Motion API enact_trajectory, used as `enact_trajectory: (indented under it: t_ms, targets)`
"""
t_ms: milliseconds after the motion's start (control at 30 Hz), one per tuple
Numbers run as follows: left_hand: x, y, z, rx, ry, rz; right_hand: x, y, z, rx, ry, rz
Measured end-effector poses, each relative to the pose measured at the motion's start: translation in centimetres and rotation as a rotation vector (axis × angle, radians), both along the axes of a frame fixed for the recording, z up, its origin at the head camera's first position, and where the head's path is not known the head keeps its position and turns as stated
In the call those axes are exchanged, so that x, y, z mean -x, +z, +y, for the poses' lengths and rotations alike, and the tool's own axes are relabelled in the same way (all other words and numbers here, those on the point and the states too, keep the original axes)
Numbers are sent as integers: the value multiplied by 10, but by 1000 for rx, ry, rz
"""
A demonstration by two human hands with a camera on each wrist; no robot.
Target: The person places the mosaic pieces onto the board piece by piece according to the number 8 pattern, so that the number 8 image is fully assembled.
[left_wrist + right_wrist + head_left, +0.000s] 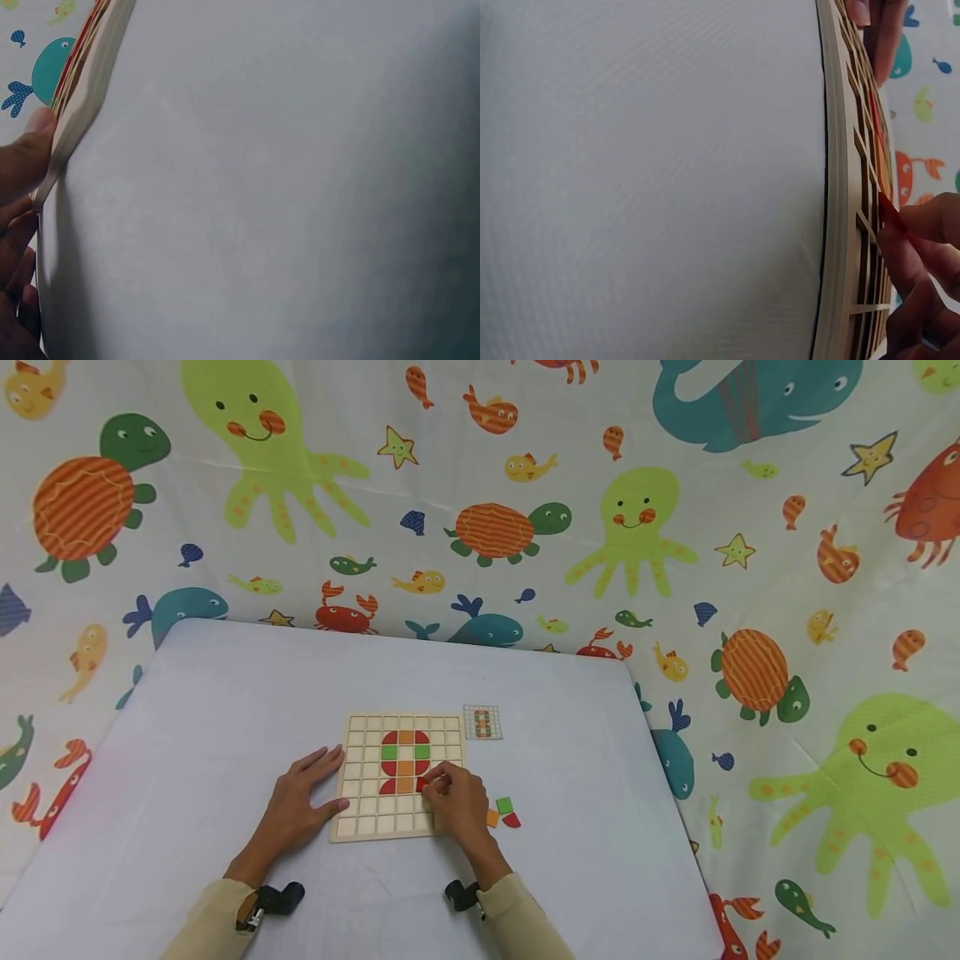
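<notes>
A wooden grid board lies on the white table, with red, green and orange pieces set in its middle cells. My left hand rests against the board's left edge, its thumb touching the side and the fingers spread. Over the board's lower right part, my right hand pinches a small red piece between thumb and fingertips. The piece is at the board's surface, beside an orange square; whether it sits fully in its cell I cannot tell.
A small pattern card with a printed grid lies by the board's upper right corner. Right of my right hand are a green square, a red rounded piece and an orange piece. A sea-animal cloth hangs behind the table.
</notes>
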State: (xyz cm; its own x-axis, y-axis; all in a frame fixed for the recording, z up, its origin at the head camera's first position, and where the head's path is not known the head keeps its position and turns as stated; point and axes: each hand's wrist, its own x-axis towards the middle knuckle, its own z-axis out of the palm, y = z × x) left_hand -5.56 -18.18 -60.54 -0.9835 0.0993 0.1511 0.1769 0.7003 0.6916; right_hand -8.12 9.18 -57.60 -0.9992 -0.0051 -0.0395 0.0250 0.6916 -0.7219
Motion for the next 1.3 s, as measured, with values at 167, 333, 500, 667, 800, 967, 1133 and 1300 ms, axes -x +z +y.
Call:
enact_trajectory:
  t_ms: [167,333,500,667,800,967,1133,1300]
  targets:
    - [0,-1,0,0,-1,-20,2,2,1,-50,9,-8]
    - [1,-2,-1,8,-6,-35,2,1,1,-65,22,-17]
    - [1,-3,0,6,-7,-20,4,1,0,-71,24,-7]
    - [1,-3,0,11,-7,-13,5,2,2,-52,22,-14]
    - [1,-3,-1,9,-7,-24,7,4,11,-5,11,-9]
    - [0,-3,-1,7,-6,-30,11,8,37,83,25,-2]
    - [1,-3,0,2,-6,-25,13,12,73,115,5,-59]
    - [0,-2,0,4,-3,-28,12,13,106,92,-36,-75]
